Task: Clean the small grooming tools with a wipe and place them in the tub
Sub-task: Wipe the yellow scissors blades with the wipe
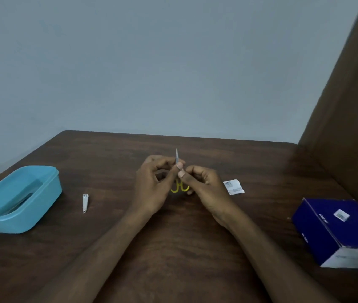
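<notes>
Two hands are up over the middle of the worktop point(173, 248), and between them stand the small scissors point(177, 159), blade tips up, yellow finger loops hanging below. The left hand point(151, 186) has its fingers curled in, thumb and forefinger pinching the blades near the middle. The right hand point(204, 189) is curled too, thumb pressed on the shank just under the left thumb. Whether a wipe sits folded between those fingers, I cannot tell; none shows.

For my money, this is the wiping step on the scissors. To do it well: keep the blades closed, stroke from pivot towards the tip rather than across the edges, turn the tool to reach both faces, and give the pivot joint a pass, since that is where grime tends to collect.

Thin steel there, smooth and probably slippery once damp; the loops look like glossy plastic and offer the safer hold.

Over on the left, the blue tub point(49, 193) waits, rounded corners, matte plastic, something dark lying inside. Between tub and hands lies the nail clipper point(85, 203), flat bright metal, untouched. Just right of the hands lies a torn white sachet point(233, 187), crinkled foil or paper. Far right stands a dark blue cardboard box point(339, 230). Dark wood grain underneath it all.
</notes>
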The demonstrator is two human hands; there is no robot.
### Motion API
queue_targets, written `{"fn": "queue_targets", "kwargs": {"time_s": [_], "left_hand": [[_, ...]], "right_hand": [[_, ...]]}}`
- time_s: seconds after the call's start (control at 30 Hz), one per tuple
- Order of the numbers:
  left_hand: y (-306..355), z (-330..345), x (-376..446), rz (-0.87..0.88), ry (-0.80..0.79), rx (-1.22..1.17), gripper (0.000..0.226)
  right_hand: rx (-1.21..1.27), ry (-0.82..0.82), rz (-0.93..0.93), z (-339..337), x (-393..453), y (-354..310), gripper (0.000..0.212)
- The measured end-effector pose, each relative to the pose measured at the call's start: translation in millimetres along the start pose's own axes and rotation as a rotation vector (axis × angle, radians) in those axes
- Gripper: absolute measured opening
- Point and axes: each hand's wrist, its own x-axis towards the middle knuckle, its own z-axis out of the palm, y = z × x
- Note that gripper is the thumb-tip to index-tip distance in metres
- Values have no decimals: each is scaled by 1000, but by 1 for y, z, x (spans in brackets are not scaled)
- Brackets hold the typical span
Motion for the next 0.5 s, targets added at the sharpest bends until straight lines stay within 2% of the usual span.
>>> {"fn": "queue_targets", "kwargs": {"time_s": [0.13,0.27,0.37,0.43,0.5], "left_hand": [[4,4,-1,-9,-14,21,10],[7,6,-5,67,-33,41,9],[6,5,-4,60,-69,5,10],[7,5,-3,2,-58,-76,13],[6,3,-2,-46,-32,-127,14]], "right_hand": [[12,12,15,-5,-2,0,25],[241,111,82,-5,-1,-4,31],[362,185,126,-5,1,-3,25],[308,250,104,-4,1,0,26],[238,226,82,-3,0,1,28]]}}
